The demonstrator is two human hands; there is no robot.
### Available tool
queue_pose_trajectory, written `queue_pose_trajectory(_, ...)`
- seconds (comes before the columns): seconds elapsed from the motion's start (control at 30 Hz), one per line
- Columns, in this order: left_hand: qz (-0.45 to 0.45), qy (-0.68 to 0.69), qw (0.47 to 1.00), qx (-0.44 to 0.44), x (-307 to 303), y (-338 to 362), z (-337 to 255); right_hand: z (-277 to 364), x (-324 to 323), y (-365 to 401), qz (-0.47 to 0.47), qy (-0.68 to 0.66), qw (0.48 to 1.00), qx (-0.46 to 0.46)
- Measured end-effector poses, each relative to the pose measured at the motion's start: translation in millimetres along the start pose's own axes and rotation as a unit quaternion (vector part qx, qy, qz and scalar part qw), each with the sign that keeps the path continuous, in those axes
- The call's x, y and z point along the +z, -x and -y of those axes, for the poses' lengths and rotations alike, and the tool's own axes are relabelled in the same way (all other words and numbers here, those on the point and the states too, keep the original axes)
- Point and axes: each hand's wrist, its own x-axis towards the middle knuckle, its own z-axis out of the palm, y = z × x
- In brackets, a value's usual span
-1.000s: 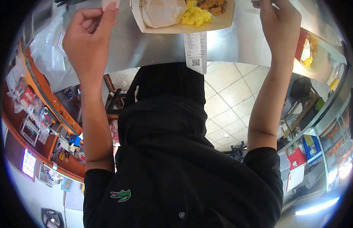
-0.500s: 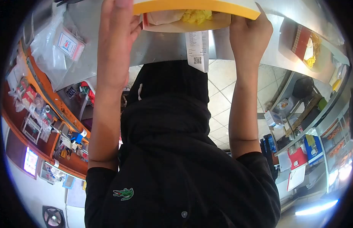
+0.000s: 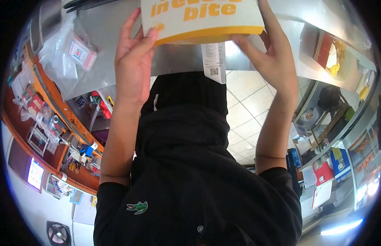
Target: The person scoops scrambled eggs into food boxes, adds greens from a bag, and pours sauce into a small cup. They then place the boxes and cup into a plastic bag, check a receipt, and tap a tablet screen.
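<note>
At the top middle is a white takeaway food box (image 3: 200,22) with yellow lettering and a yellow front edge. Its lid is down over the front, so the inside is hidden. My left hand (image 3: 135,57) grips the box's left side, thumb on the front corner. On the right side my right hand (image 3: 276,57) holds it, with the fingers along the side and the thumb at the lower front edge, slightly blurred. Below the box, a printed receipt (image 3: 214,63) hangs over the edge of the metal counter (image 3: 174,57).
On the counter's left lies a clear plastic bag (image 3: 55,57) with a small printed packet (image 3: 82,53). To the right, an open box (image 3: 346,69) holds yellow food. Shelves with assorted items (image 3: 326,110) stand below right. An orange-brown counter (image 3: 69,119) curves along the left.
The lid has come down over the front, covering the yellow food that showed inside. My right hand has turned, its thumb now at the front edge. Both hands appear slightly lower in view.
</note>
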Motion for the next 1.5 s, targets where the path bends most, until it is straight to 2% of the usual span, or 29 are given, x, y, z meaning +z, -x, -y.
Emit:
queue_pose_trajectory(0.07, 0.026, -0.069, 0.997, 0.023, -4.7, -7.3, 3.0, -12.1, -51.4, -11.4, 0.189, -0.027, 0.981, -0.016)
queue_pose_trajectory(0.1, 0.067, -0.083, 0.991, 0.084, 2.6, -8.0, -0.4, -5.2, -49.5, -13.4, 0.177, -0.021, 0.984, -0.006)
queue_pose_trajectory(0.13, 0.087, -0.257, 0.942, 0.196, 6.8, -9.4, -6.2, 1.8, -47.6, -15.4, 0.164, -0.016, 0.986, 0.005)
queue_pose_trajectory(0.17, 0.096, -0.422, 0.849, 0.303, 9.2, -13.8, -14.8, -7.6, -55.7, -18.6, 0.193, 0.052, 0.98, -0.016)
queue_pose_trajectory(0.2, 0.114, -0.496, 0.79, 0.341, 11.4, -24.3, -20.8, -16.0, -59.2, -24.0, 0.216, 0.12, 0.968, -0.04)
queue_pose_trajectory(0.23, 0.127, -0.56, 0.724, 0.383, 13.6, -34.8, -26.7, -20.5, -57.5, -27.1, 0.216, 0.133, 0.966, -0.051)
queue_pose_trajectory(0.3, 0.189, -0.538, 0.746, 0.344, 14.4, -59.5, -14.3, -23.6, -57.4, -28.7, 0.224, 0.162, 0.959, -0.065)
queue_pose_trajectory(0.4, 0.158, -0.537, 0.733, 0.388, 10.2, -66.1, 7.8, -14.9, -64.6, -37.3, 0.3, 0.246, 0.92, -0.048)
queue_pose_trajectory(0.53, 0.129, -0.577, 0.715, 0.372, 19.1, -49.3, -9.5, 3.5, -66.6, -48.1, 0.309, 0.347, 0.879, -0.106)
queue_pose_trajectory(0.57, 0.121, -0.591, 0.702, 0.378, 19.2, -49.9, -7.6, 19.1, -65.7, -56.8, 0.297, 0.372, 0.865, -0.158)
queue_pose_trajectory(0.6, 0.112, -0.604, 0.69, 0.384, 18.8, -52.6, -4.3, 26.9, -58.4, -65.3, 0.285, 0.333, 0.88, -0.184)
queue_pose_trajectory(0.67, 0.127, -0.58, 0.71, 0.38, 14.2, -58.8, 2.4, 38.7, -32.9, -84.7, 0.26, 0.25, 0.904, -0.232)
queue_pose_trajectory(0.77, 0.135, -0.557, 0.728, 0.376, 11.4, -62.2, 5.4, 65.3, 54.8, -105.4, 0.29, 0.005, 0.952, -0.095)
queue_pose_trajectory(0.83, 0.134, -0.548, 0.738, 0.369, 9.2, -61.4, 9.0, 48.0, 118.6, -122.3, 0.28, 0.06, 0.952, -0.104)
queue_pose_trajectory(0.9, 0.118, -0.544, 0.741, 0.375, 9.7, -60.0, 10.0, 32.8, 164.7, -138.1, 0.319, 0.141, 0.935, -0.066)
queue_pose_trajectory(1.0, 0.113, -0.557, 0.734, 0.371, 11.5, -59.8, 3.8, 31.6, 180.6, -166.2, 0.494, 0.046, 0.864, 0.09)
queue_pose_trajectory(1.1, 0.125, -0.548, 0.742, 0.365, 9.5, -58.4, 1.1, 22.2, 156.6, -177.1, 0.509, -0.109, 0.838, 0.165)
queue_pose_trajectory(1.2, 0.121, -0.529, 0.749, 0.38, 5.8, -64.7, -3.6, -7.4, 132.1, -177.2, 0.524, -0.006, 0.844, 0.113)
queue_pose_trajectory(1.23, 0.128, -0.525, 0.751, 0.38, 5.5, -60.0, -0.2, -10.5, 136.4, -174.2, 0.5, 0.082, 0.862, 0.024)
queue_pose_trajectory(1.33, 0.103, -0.515, 0.756, 0.39, 7.0, -59.8, 6.0, -17.6, 150.2, -165.9, 0.369, 0.253, 0.887, -0.111)
queue_pose_trajectory(1.43, 0.118, -0.532, 0.747, 0.38, 6.2, -58.5, 1.7, -18.2, 135.6, -154.2, 0.206, 0.37, 0.899, -0.111)
queue_pose_trajectory(1.5, 0.109, -0.526, 0.749, 0.387, 4.0, -67.3, 2.1, 23.8, 102.8, -143.1, 0.195, 0.173, 0.965, -0.016)
